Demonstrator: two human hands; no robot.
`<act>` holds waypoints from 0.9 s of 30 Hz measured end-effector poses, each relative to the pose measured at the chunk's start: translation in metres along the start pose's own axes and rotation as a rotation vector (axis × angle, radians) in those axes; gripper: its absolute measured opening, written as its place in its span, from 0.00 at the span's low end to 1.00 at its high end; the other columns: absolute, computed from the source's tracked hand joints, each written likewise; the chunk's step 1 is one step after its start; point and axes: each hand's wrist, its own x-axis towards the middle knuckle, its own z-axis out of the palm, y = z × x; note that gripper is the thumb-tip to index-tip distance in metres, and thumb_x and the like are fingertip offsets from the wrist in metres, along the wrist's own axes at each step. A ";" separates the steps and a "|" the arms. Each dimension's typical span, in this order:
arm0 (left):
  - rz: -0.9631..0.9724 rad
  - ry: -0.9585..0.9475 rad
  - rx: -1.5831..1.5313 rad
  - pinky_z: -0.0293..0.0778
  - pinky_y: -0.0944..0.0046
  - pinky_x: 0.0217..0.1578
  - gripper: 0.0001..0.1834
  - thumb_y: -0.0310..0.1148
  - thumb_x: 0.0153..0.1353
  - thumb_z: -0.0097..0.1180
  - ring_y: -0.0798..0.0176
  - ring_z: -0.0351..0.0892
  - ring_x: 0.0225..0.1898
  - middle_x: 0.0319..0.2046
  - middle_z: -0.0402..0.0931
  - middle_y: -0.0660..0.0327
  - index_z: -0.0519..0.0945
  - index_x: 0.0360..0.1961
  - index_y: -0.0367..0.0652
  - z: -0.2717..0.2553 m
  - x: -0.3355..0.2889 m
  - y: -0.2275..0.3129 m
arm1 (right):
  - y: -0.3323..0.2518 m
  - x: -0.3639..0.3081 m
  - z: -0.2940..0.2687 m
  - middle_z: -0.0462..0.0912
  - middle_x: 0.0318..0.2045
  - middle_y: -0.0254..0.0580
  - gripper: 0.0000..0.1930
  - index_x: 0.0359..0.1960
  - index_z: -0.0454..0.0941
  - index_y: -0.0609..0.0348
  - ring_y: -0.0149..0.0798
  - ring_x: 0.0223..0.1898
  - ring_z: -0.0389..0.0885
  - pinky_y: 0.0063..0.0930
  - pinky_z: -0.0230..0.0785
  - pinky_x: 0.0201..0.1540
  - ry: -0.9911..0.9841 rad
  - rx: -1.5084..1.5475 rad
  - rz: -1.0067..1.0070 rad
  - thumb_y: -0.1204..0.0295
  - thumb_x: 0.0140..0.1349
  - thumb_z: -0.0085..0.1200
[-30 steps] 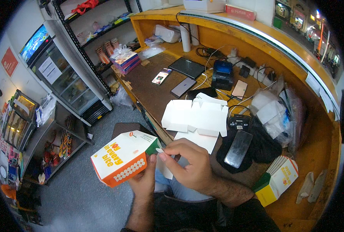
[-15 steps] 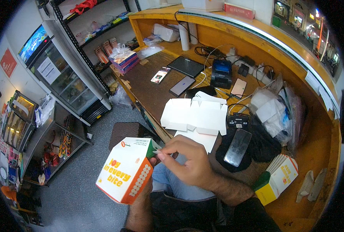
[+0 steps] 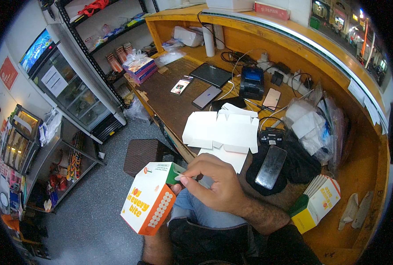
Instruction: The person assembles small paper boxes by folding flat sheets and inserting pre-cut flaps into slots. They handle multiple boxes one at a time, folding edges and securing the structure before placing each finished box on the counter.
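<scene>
A white food carton (image 3: 144,204) with yellow lettering and orange and green sides is held over my lap. My left hand (image 3: 176,189) is closed on it from below and behind; most of its fingers are hidden by the carton. At the carton's upper right corner, by its green panel (image 3: 173,174), my right hand (image 3: 216,182) pinches a small pale flap between thumb and forefinger. Flat white carton blanks (image 3: 220,132) lie stacked on the table edge just beyond my right hand. Several nested, folded cartons (image 3: 320,203) rest to the right of my right forearm.
A brown table (image 3: 170,95) carries phones (image 3: 206,97), a black tablet (image 3: 211,75), a dark printer (image 3: 252,82), cables and plastic bags (image 3: 307,119). A black cloth with a phone (image 3: 270,168) lies right. A brown stool (image 3: 145,157) and a glass-door fridge (image 3: 75,88) stand left.
The carton has tilted and shifted slightly to the right and down in my left hand. My right hand keeps its pinch at the carton's corner, almost in the same place.
</scene>
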 end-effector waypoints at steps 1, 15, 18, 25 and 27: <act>-0.013 -0.012 -0.067 0.80 0.59 0.53 0.23 0.37 0.66 0.75 0.63 0.86 0.52 0.52 0.87 0.64 0.84 0.61 0.49 0.000 0.001 0.001 | 0.001 0.000 0.000 0.86 0.38 0.45 0.04 0.41 0.85 0.64 0.35 0.40 0.84 0.30 0.76 0.44 0.001 0.000 -0.006 0.78 0.68 0.66; -0.267 -0.015 -0.437 0.81 0.58 0.52 0.25 0.31 0.65 0.76 0.60 0.84 0.54 0.55 0.85 0.59 0.81 0.61 0.45 0.014 0.005 0.017 | 0.001 0.002 -0.006 0.86 0.36 0.45 0.03 0.36 0.85 0.63 0.43 0.41 0.85 0.38 0.75 0.46 -0.054 -0.118 -0.056 0.79 0.62 0.67; -0.056 -0.182 0.465 0.78 0.54 0.60 0.29 0.45 0.73 0.65 0.58 0.81 0.62 0.65 0.79 0.60 0.75 0.71 0.51 -0.004 -0.013 -0.024 | 0.000 0.003 -0.009 0.85 0.35 0.45 0.04 0.36 0.85 0.63 0.44 0.42 0.85 0.38 0.75 0.47 -0.041 -0.139 -0.066 0.79 0.62 0.67; 0.452 0.053 1.179 0.72 0.51 0.66 0.31 0.55 0.80 0.47 0.57 0.73 0.70 0.71 0.68 0.60 0.62 0.77 0.55 -0.009 -0.025 -0.045 | -0.003 0.003 -0.008 0.85 0.38 0.47 0.05 0.37 0.86 0.61 0.47 0.45 0.85 0.39 0.77 0.51 -0.063 -0.154 -0.095 0.79 0.61 0.68; 0.417 0.062 1.009 0.76 0.46 0.58 0.19 0.45 0.78 0.56 0.47 0.81 0.59 0.55 0.82 0.57 0.80 0.63 0.49 0.003 -0.014 -0.019 | -0.002 0.001 -0.010 0.85 0.39 0.47 0.05 0.38 0.85 0.61 0.49 0.47 0.84 0.42 0.77 0.53 -0.059 -0.173 -0.120 0.78 0.61 0.68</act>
